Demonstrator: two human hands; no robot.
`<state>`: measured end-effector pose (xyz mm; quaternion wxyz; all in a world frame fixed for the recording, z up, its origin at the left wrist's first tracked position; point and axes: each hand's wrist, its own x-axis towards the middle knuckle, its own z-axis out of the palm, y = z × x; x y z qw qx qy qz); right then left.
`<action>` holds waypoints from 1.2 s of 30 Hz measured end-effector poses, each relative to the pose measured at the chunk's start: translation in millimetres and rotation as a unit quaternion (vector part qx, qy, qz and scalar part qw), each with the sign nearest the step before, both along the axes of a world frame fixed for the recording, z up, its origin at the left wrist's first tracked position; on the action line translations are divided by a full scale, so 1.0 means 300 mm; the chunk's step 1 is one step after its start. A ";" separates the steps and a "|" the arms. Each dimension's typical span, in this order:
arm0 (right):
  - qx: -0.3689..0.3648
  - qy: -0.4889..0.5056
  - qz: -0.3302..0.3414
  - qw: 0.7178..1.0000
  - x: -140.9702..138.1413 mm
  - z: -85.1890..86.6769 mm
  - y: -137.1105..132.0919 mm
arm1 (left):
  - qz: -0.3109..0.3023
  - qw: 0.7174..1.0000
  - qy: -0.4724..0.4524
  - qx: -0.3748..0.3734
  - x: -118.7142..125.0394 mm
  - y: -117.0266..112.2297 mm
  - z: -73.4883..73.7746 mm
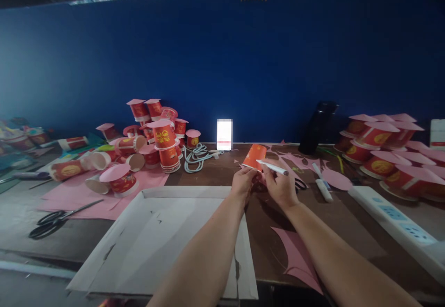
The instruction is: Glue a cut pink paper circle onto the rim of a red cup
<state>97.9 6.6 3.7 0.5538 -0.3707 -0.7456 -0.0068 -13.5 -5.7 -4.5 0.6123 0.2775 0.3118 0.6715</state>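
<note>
An orange-red paper cup (256, 154) leans away from me over the brown table, its lower end by my fingers. My left hand (243, 181) is closed on the cup's near edge, the fingers bent and partly hidden. My right hand (282, 188) is closed around a white marker-like pen (274, 167), which lies across the fingers and points left at the cup's side. The right fingertips are beside the cup; whether they touch it I cannot tell. Just right of that hand lie dark scissor handles (301, 185).
A white box lid (181, 242) lies front left, with black scissors (57, 219) beyond it. Red cups with pink tops (163, 135) pile at left; more cups (378, 133) stack at right. A glue stick (324, 190), power strip (392, 219), black bottle (317, 128) and pink scraps (299, 256) surround my arms.
</note>
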 end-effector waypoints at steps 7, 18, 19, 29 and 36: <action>0.000 0.006 0.002 1.000 -0.001 0.013 -0.008 | -0.003 0.999 0.027 -0.023 -0.001 -0.009 0.006; -0.005 -0.005 -0.004 1.000 -0.002 0.009 -0.010 | 0.010 0.999 0.034 -0.020 0.002 0.006 -0.010; -0.008 -0.006 -0.004 1.000 -0.002 0.008 -0.010 | 0.008 0.999 0.033 -0.020 0.002 0.008 -0.011; -0.016 0.003 0.002 1.000 -0.003 0.002 -0.003 | 0.003 0.999 0.028 -0.024 0.003 -0.001 -0.013; -0.003 0.022 0.006 1.000 0.000 0.023 -0.016 | 0.023 0.998 -0.050 -0.043 -0.005 0.009 0.004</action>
